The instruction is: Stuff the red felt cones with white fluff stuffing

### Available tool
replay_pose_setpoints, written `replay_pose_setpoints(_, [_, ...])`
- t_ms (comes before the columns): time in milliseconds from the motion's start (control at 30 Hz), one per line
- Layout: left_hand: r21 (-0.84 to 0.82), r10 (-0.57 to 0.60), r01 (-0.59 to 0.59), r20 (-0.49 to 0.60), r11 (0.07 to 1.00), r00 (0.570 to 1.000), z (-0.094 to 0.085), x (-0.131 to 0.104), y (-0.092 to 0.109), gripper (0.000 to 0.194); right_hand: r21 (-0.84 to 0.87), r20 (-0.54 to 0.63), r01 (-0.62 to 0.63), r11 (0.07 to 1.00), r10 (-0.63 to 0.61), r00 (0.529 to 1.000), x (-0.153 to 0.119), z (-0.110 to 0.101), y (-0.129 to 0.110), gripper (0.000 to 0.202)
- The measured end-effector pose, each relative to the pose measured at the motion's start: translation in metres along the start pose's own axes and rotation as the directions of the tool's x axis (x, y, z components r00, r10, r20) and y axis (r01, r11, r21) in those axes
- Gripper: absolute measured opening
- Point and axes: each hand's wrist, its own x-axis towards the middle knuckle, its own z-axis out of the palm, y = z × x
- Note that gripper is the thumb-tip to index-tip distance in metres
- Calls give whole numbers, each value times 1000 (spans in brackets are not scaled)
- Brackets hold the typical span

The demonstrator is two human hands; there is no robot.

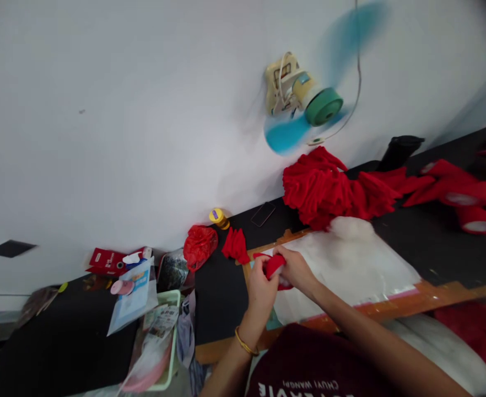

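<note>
Both my hands meet over the near edge of the black table, closed around a small red fabric piece (274, 266) with some white showing at it. My left hand (263, 286) grips it from the left, a yellow bangle on its wrist. From the right, my right hand (295, 267) pinches its top, the fingers partly hidden. Under them lies a white sheet (309, 286), taped down with brown tape. A wad of white stuffing (350, 229) rests on the sheet's far part. Just left of my hands lie several small red fabric pieces (235, 246).
A big red fabric heap (321, 187) lies against the wall, with stuffed red pieces (458, 193) further right. A spinning fan (324, 106) hangs above. Left are a phone (263, 214), yellow jar (219, 218), red plastic bag (200, 246) and green-rimmed bin (172, 342).
</note>
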Motion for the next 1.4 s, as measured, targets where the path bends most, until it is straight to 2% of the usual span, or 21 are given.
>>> replay_pose_setpoints(133, [9,27,-26,-108,1000,994,2,7,-9,53,88,-123,97,991,-85,989,-4,2,-5,21])
replay_pose_setpoints(267, [-37,5,-9,-102,999,995,10,17,-11,44,121,-173,168,978,-145,974,-9,6,-4,22])
replay_pose_setpoints(367, [-118,-28,14,-119,993,993,17,21,-7,30,126,-182,107,986,-83,980,-13,8,1,21])
replay_pose_setpoints(467, [-108,18,-33,-142,994,990,21,20,-4,18,133,-220,16,991,14,975,-14,7,5,31])
replay_pose_setpoints(600, [-17,133,-136,-120,991,984,22,19,-9,27,-3,-193,-77,997,75,978,-8,1,9,37])
replay_pose_setpoints(733, [43,74,-69,-123,997,990,19,21,-20,38,-179,-214,-112,977,72,974,-3,-4,14,33])
replay_pose_setpoints(867, [-14,55,-56,-75,998,996,16,18,-17,46,-173,-213,-88,981,49,976,-5,-6,17,35])
replay_pose_setpoints(1000, [-45,48,-50,-37,998,998,15,10,-6,56,-88,-173,-87,992,71,982,-9,-5,15,42])
replay_pose_setpoints(1133, [-25,-20,18,-74,1000,997,13,13,-8,43,70,-125,-29,997,38,991,-9,1,11,48])
replay_pose_setpoints(1233, [-11,20,-21,-78,1000,997,11,18,-14,36,251,-92,-56,966,81,992,-6,6,10,52])
replay_pose_setpoints(1333, [43,83,-81,-46,996,996,10,19,-17,38,399,-12,-125,908,141,990,-5,11,8,43])
replay_pose_setpoints(1400, [96,112,-109,-26,989,993,8,17,-17,38,439,-2,-143,887,160,987,-6,14,7,40])
